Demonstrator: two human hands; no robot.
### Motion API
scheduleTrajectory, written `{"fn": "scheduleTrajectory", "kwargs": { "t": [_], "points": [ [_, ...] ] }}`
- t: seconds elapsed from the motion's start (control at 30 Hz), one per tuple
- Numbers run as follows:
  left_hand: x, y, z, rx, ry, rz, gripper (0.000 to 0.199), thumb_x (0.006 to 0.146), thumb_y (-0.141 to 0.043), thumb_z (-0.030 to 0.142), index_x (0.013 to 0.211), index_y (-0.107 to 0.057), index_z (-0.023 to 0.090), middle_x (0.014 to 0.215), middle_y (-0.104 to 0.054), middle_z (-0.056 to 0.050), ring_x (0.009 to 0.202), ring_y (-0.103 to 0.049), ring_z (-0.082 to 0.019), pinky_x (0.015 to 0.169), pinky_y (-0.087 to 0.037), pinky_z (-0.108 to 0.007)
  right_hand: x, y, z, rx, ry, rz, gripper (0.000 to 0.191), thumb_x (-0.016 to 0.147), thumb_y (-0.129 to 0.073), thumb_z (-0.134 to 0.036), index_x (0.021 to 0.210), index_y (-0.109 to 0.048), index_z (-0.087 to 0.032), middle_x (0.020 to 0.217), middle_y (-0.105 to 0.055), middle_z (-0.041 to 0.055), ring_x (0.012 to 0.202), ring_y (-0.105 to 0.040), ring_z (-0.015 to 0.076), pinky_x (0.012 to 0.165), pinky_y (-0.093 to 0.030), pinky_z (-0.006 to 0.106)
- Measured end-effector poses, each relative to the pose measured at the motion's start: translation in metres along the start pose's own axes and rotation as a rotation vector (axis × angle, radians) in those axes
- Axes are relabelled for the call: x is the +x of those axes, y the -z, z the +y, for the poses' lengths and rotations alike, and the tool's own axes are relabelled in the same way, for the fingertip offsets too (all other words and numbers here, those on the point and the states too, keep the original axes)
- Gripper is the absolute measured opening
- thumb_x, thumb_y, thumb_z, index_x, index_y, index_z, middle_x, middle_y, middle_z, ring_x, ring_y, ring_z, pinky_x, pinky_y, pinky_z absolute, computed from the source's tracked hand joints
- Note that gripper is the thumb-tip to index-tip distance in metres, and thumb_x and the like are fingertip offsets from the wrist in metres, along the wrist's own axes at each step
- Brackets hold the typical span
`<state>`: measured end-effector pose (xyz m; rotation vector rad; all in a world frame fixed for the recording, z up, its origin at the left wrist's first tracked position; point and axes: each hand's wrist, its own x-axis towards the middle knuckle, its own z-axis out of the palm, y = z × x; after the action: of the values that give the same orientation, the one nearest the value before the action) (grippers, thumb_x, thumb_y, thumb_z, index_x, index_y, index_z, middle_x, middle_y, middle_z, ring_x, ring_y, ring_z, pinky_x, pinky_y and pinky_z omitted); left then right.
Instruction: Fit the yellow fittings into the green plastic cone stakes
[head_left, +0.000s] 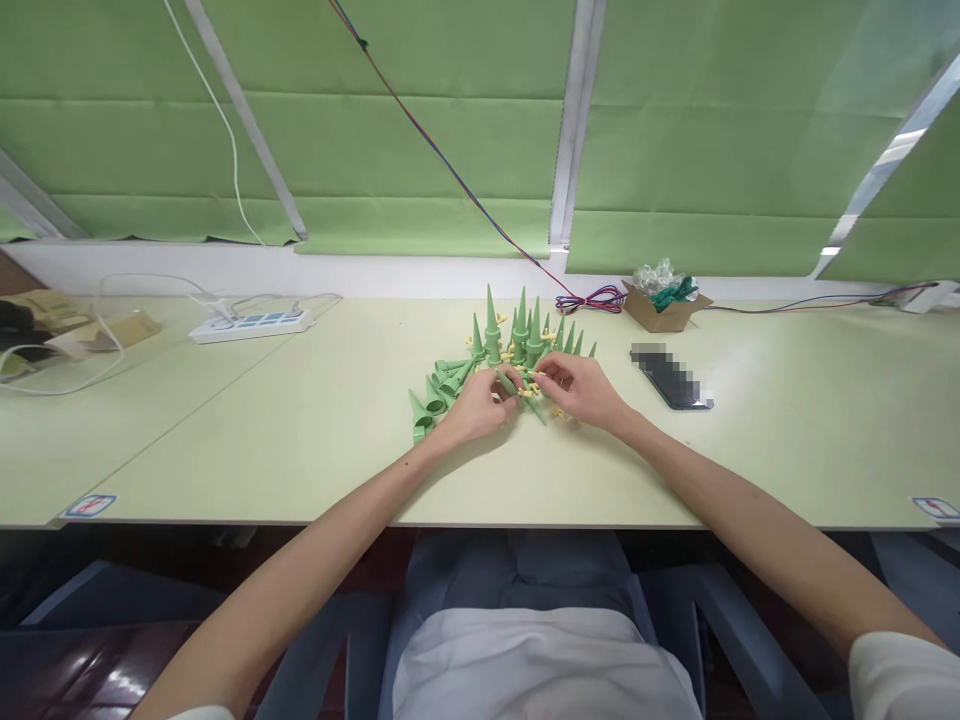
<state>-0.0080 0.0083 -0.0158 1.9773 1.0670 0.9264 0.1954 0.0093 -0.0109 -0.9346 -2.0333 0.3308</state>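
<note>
My left hand is closed around a green plastic cone with a pointed tip. Opposite it, my right hand pinches at a small yellow piece beside that cone; its fingertips partly hide the piece. Just behind the hands, several green spiked cones stand upright, some with small yellow parts on their sides. More hollow green cones lie on their sides left of my left hand. Another cone tip shows below the fingers.
On the pale table, a black phone lies to the right. Behind it is a small cardboard box with plastic and green material, next to coiled red-blue wire. A white power strip lies at back left.
</note>
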Motion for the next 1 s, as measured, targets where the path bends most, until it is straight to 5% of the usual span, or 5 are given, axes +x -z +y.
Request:
{"fn": "scheduleTrajectory", "kwargs": {
  "t": [0.23, 0.5, 1.0],
  "points": [
    [-0.001, 0.002, 0.009, -0.263, -0.093, 0.05, 0.012, 0.075, -0.064, 0.021, 0.086, -0.06, 0.018, 0.092, -0.063, -0.003, 0.062, -0.058, -0.01, 0.05, -0.051, -0.022, -0.001, 0.001, -0.002, 0.011, 0.019, 0.056, 0.017, 0.091, -0.056, -0.032, 0.083, -0.061, -0.018, 0.07, -0.066, 0.0028, 0.059, -0.058, 0.0137, 0.057, -0.045, 0.025],
    [0.0, 0.002, 0.013, -0.397, -0.112, 0.074, 0.012, 0.072, -0.068, 0.018, 0.081, -0.059, 0.016, 0.09, -0.063, -0.003, 0.061, -0.058, -0.01, 0.05, -0.051, -0.024, -0.001, 0.0, -0.002, -0.007, 0.027, 0.052, 0.016, 0.091, -0.056, -0.032, 0.083, -0.061, -0.019, 0.07, -0.065, 0.0019, 0.059, -0.057, 0.0127, 0.058, -0.044, 0.025],
    [0.001, 0.002, 0.008, -0.261, -0.032, 0.157, 0.012, 0.071, -0.061, 0.018, 0.082, -0.058, 0.018, 0.089, -0.065, -0.002, 0.052, -0.054, -0.007, 0.048, -0.047, -0.023, -0.003, 0.0, -0.005, 0.003, 0.028, 0.074, 0.023, 0.093, -0.055, -0.039, 0.085, -0.063, -0.019, 0.072, -0.065, 0.0034, 0.06, -0.056, 0.0138, 0.058, -0.046, 0.026]
  ]
}}
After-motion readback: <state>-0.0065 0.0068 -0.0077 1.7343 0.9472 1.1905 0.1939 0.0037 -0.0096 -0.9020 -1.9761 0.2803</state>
